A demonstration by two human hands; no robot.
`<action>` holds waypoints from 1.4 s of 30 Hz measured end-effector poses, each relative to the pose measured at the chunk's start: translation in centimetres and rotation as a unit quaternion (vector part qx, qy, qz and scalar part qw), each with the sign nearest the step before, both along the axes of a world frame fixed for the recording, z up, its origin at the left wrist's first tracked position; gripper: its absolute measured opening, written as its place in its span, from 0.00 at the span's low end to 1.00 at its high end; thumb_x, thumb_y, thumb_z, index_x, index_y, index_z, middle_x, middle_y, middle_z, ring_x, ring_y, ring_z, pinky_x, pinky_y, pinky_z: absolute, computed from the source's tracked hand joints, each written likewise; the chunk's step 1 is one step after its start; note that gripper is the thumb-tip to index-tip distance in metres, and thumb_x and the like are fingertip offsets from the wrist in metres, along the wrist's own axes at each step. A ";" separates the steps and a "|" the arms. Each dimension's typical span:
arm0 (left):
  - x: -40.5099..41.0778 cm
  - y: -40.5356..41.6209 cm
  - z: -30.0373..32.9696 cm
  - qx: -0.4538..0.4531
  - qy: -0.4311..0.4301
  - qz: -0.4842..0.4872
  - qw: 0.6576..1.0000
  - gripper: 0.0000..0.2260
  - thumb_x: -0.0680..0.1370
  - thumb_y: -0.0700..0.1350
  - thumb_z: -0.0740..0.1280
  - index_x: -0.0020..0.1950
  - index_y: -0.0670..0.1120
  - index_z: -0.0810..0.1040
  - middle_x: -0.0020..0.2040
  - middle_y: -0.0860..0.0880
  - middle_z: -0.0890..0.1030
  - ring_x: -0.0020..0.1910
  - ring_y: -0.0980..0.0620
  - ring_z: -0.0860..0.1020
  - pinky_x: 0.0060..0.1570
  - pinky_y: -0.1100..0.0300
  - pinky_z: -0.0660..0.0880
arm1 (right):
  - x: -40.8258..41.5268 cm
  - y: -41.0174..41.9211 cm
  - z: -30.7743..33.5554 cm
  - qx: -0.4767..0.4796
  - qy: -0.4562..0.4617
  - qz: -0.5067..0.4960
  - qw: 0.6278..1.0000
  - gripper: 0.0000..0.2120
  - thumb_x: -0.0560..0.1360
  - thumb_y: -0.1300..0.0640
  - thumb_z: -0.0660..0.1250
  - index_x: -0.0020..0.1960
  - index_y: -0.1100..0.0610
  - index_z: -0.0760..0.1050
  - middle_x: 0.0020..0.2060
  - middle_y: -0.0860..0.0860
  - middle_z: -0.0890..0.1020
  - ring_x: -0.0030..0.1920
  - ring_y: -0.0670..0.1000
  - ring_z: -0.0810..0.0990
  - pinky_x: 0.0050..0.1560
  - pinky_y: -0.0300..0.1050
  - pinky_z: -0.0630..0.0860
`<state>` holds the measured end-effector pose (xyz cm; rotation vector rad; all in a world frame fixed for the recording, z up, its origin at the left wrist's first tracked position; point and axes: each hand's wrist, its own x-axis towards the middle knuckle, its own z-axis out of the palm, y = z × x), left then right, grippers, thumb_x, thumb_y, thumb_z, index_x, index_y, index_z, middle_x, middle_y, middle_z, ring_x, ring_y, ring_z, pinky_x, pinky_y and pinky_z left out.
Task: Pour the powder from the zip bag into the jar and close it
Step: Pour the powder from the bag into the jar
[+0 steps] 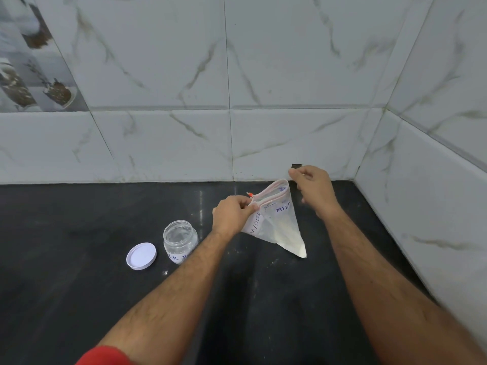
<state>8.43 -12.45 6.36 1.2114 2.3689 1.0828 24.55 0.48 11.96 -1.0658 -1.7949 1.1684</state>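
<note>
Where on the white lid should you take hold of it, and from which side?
Take the lid by its rim, coming from straight above. It lies flat on the counter with its hollow side up, so the raised edge gives a grip. It is apart from the jar, and its left and near sides are free.

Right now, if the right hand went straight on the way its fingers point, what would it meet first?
Probably the wall. The right hand points away and slightly left above the bag; nothing else shows between, though depth is unclear.
</note>
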 end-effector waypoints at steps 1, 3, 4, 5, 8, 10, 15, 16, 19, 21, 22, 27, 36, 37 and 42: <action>-0.2 0.3 0.2 -0.002 0.002 -0.005 1.000 0.12 0.75 0.57 0.69 0.37 0.51 0.81 0.28 0.56 0.75 0.31 0.55 0.72 0.51 0.50 0.75 | 0.3 0.0 -0.3 -0.016 0.030 -0.020 0.999 0.11 0.77 0.50 0.68 0.44 0.58 0.79 0.30 0.47 0.77 0.28 0.46 0.72 0.28 0.42 0.71; -0.4 1.3 0.7 -0.005 0.010 -0.018 1.000 0.12 0.75 0.58 0.69 0.39 0.50 0.82 0.29 0.56 0.75 0.32 0.56 0.72 0.48 0.52 0.73 | 1.2 -0.1 -1.2 -0.049 0.075 -0.057 0.994 0.08 0.78 0.52 0.67 0.45 0.56 0.79 0.31 0.48 0.76 0.29 0.46 0.71 0.27 0.42 0.70; -0.5 1.7 1.2 -0.007 0.017 -0.027 0.999 0.11 0.75 0.57 0.69 0.40 0.51 0.82 0.31 0.57 0.76 0.34 0.56 0.74 0.49 0.52 0.73 | 1.7 -0.1 -1.6 -0.064 0.091 -0.070 0.991 0.07 0.78 0.53 0.67 0.46 0.56 0.79 0.32 0.49 0.76 0.29 0.46 0.71 0.27 0.42 0.70; -0.6 2.2 1.9 -0.010 0.029 -0.040 0.999 0.10 0.75 0.56 0.70 0.40 0.52 0.82 0.34 0.58 0.79 0.37 0.56 0.76 0.51 0.52 0.73 | 2.2 -0.2 -2.1 -0.078 0.104 -0.081 0.988 0.06 0.79 0.54 0.67 0.46 0.57 0.79 0.32 0.50 0.76 0.29 0.47 0.71 0.27 0.42 0.70; -1.2 3.5 4.4 -0.026 0.093 -0.098 0.990 0.06 0.76 0.52 0.70 0.44 0.51 0.83 0.43 0.55 0.83 0.47 0.52 0.79 0.57 0.50 0.72 | 3.4 -0.2 -3.8 -0.122 0.114 -0.122 0.978 0.07 0.80 0.56 0.66 0.46 0.58 0.78 0.33 0.52 0.75 0.30 0.47 0.71 0.28 0.41 0.70; -1.7 4.1 6.2 -0.025 0.112 -0.135 0.984 0.05 0.77 0.49 0.69 0.47 0.50 0.84 0.45 0.54 0.83 0.50 0.49 0.80 0.61 0.45 0.71 | 3.7 0.1 -5.1 -0.166 0.110 -0.150 0.968 0.07 0.80 0.56 0.66 0.46 0.58 0.78 0.36 0.53 0.76 0.32 0.47 0.72 0.29 0.41 0.72; -2.5 4.2 10.0 0.036 0.113 -0.210 0.971 0.05 0.77 0.41 0.68 0.47 0.44 0.84 0.46 0.50 0.83 0.49 0.48 0.80 0.57 0.48 0.75 | 2.8 0.3 -8.1 -0.306 0.097 -0.092 0.942 0.11 0.80 0.54 0.66 0.60 0.56 0.76 0.52 0.54 0.80 0.50 0.51 0.80 0.47 0.48 0.80; -2.8 4.0 10.5 0.046 0.109 -0.217 0.969 0.05 0.77 0.40 0.68 0.47 0.43 0.83 0.47 0.48 0.83 0.49 0.47 0.81 0.55 0.49 0.76 | 2.3 0.2 -8.2 -0.327 0.099 -0.060 0.938 0.15 0.81 0.52 0.66 0.65 0.56 0.73 0.56 0.54 0.79 0.56 0.53 0.80 0.55 0.52 0.79; -3.5 3.0 11.5 0.093 0.022 -0.220 0.971 0.04 0.76 0.39 0.66 0.45 0.44 0.81 0.42 0.51 0.81 0.41 0.55 0.79 0.46 0.57 0.77 | 1.2 0.4 -7.6 -0.366 0.129 0.022 0.921 0.24 0.80 0.42 0.64 0.72 0.51 0.68 0.62 0.50 0.78 0.63 0.54 0.76 0.70 0.61 0.69; -3.7 2.0 11.8 0.132 -0.036 -0.198 0.971 0.05 0.79 0.39 0.65 0.45 0.45 0.79 0.39 0.53 0.79 0.36 0.61 0.76 0.42 0.65 0.74 | 0.9 0.5 -7.6 -0.394 0.162 0.081 0.901 0.28 0.76 0.35 0.64 0.71 0.48 0.70 0.64 0.48 0.78 0.64 0.55 0.74 0.71 0.65 0.66; -4.0 1.6 11.7 0.149 -0.062 -0.185 0.969 0.04 0.79 0.42 0.66 0.45 0.46 0.79 0.39 0.52 0.80 0.37 0.59 0.77 0.42 0.64 0.74 | 0.8 0.4 -7.9 -0.405 0.181 0.114 0.889 0.28 0.75 0.34 0.65 0.70 0.47 0.71 0.64 0.48 0.79 0.65 0.55 0.75 0.71 0.65 0.66; -5.7 -0.3 10.9 0.204 -0.124 -0.128 0.963 0.06 0.79 0.43 0.66 0.42 0.47 0.78 0.36 0.54 0.81 0.35 0.56 0.77 0.39 0.58 0.75 | -0.1 -0.4 -8.0 -0.390 0.294 0.122 0.864 0.20 0.79 0.52 0.65 0.70 0.57 0.74 0.61 0.55 0.83 0.62 0.57 0.80 0.60 0.56 0.76; -7.8 -3.7 7.0 0.188 -0.187 -0.036 0.964 0.05 0.79 0.41 0.68 0.44 0.46 0.80 0.42 0.46 0.81 0.40 0.50 0.77 0.39 0.58 0.75 | -1.6 0.5 -1.4 -0.176 0.195 0.081 0.961 0.07 0.67 0.57 0.74 0.39 0.60 0.80 0.39 0.56 0.81 0.43 0.54 0.79 0.47 0.48 0.74; -7.9 -3.9 6.7 0.193 -0.198 -0.033 0.960 0.06 0.79 0.39 0.68 0.43 0.47 0.80 0.42 0.46 0.81 0.41 0.49 0.77 0.40 0.56 0.75 | -1.7 0.3 -0.9 -0.150 0.183 0.094 0.967 0.10 0.68 0.56 0.74 0.38 0.62 0.78 0.38 0.57 0.79 0.42 0.53 0.78 0.46 0.48 0.73; -8.0 -5.3 6.1 0.206 -0.202 -0.037 0.957 0.04 0.73 0.42 0.71 0.46 0.47 0.81 0.45 0.46 0.83 0.43 0.47 0.80 0.46 0.53 0.77 | -1.9 -0.6 1.3 -0.086 0.154 0.103 0.979 0.12 0.73 0.59 0.73 0.32 0.58 0.76 0.33 0.53 0.79 0.38 0.51 0.79 0.42 0.45 0.76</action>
